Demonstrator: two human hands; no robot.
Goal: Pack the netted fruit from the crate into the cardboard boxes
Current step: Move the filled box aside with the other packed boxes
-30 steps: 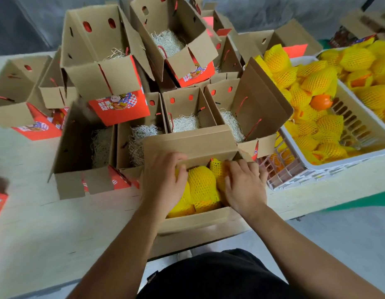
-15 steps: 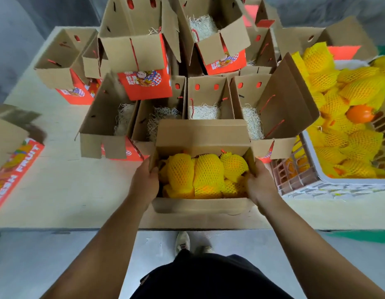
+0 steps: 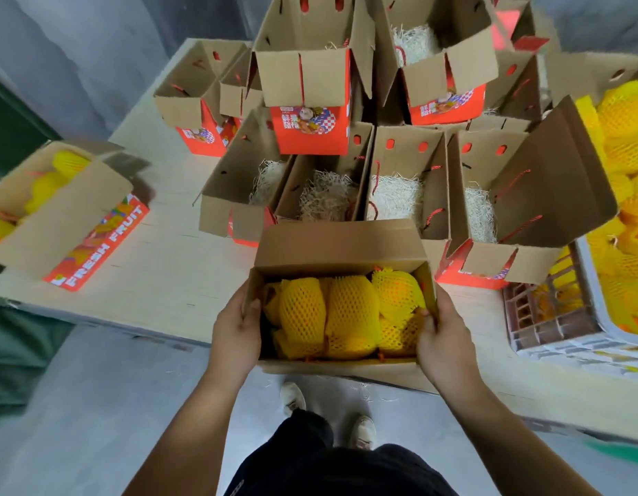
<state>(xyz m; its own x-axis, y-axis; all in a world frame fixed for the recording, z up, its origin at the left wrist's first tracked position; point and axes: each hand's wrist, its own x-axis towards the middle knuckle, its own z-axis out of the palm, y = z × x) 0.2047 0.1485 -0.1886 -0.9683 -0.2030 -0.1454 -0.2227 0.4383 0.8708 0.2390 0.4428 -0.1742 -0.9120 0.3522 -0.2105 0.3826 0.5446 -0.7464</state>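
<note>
A cardboard box (image 3: pixel 340 241) full of fruit in yellow foam netting (image 3: pixel 349 311) is held between my two hands, partly past the table's front edge. My left hand (image 3: pixel 237 325) grips its left wall, thumb over the rim. My right hand (image 3: pixel 442 338) grips its right wall, thumb inside against the netted fruit. The white crate (image 3: pixel 560 349) with more yellow netted fruit (image 3: pixel 621 137) stands at the right edge of the table.
Several open boxes lined with pale shredded paper (image 3: pixel 396 198) stand in a row behind the held box, with more stacked above them (image 3: pixel 310 87). Another filled box marked FRESH FRUIT (image 3: pixel 70 216) lies at the far left. My shoes (image 3: pixel 292 399) show on the grey floor below.
My hands left the fruit and took the box by its two side walls. The box has come toward me, over the table's front edge. The view has swung left.
</note>
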